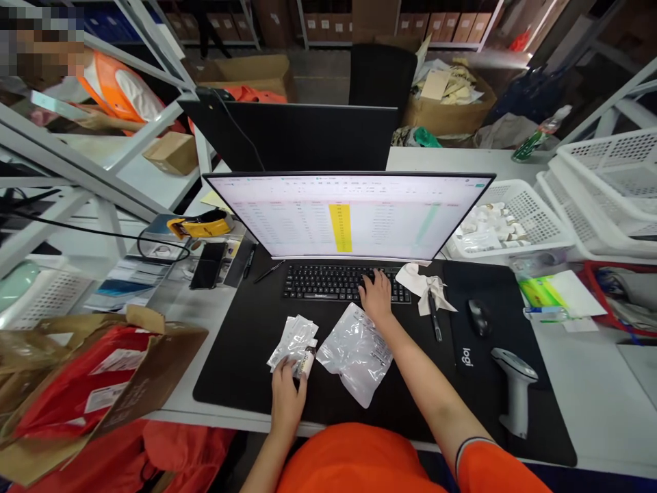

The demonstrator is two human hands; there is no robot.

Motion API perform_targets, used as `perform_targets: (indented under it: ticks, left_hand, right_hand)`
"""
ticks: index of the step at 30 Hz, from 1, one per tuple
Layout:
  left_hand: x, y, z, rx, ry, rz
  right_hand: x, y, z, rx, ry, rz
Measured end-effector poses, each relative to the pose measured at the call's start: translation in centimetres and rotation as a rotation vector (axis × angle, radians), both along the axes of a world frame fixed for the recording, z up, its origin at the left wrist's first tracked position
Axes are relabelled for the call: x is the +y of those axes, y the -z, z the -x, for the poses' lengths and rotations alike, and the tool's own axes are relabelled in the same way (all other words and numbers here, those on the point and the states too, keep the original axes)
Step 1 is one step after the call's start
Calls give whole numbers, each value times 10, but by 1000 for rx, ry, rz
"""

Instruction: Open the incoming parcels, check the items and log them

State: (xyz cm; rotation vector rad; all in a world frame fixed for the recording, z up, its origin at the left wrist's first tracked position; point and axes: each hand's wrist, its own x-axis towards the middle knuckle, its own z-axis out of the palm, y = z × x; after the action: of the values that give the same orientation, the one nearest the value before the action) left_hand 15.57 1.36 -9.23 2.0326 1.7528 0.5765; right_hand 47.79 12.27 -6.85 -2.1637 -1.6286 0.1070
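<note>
left hand (286, 399) on packets (293, 340) | right hand (376, 296) on keyboard (328, 282)

The black mouse pad (465, 322) bears the white brand mark "logi", printed sideways. Text on the monitor (349, 212) spreadsheet, the keyboard (328, 281) front edge, the red bag labels (110, 359) and the small packet (306, 357) is too small to read.

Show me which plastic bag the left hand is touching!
The small bag on the left: the left hand rests on its lower edge. The big bag lies to its right.
</note>
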Motion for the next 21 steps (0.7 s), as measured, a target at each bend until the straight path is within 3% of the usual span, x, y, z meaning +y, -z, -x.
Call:
perform_targets:
  ticks: [8,11,15,21]
  left_hand:
    - [-3,-4,-7,-1,23,11]
    - [-4,-5,-10,10,42,6]
    - [-3,-5,-12,14,46,6]
    - [-3,-5,-10,-4,33,-3]
  right_hand:
    - [-82,18,-22,27,18,-78]
    - [-101,23,-29,22,66,-87]
    - [-104,23,-28,-12,30,-44]
    - [-85,14,-15,-31,6,-9]
